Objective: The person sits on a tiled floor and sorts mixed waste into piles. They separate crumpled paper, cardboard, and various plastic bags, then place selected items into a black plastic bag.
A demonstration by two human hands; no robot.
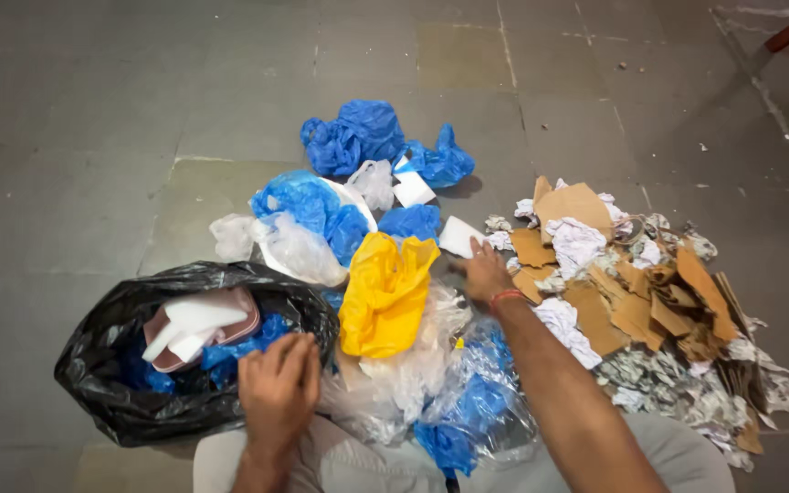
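With the left hand (278, 388) gripping the black bag (102, 365) rim, the right hand (486, 272), open-fingered, should pinch the white piece (459, 236) just beyond its fingertips cleanly, leaving the cardboard scraps (641, 306) beside it.

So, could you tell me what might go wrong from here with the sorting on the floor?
1. The black bag sags, its rim held only by the left hand; it might slump and spill.
2. The right hand reaches for a white piece where the plastic pile meets the cardboard and paper pile; the two could mix.
3. Loose plastic lies close against the knees and could slip underfoot.
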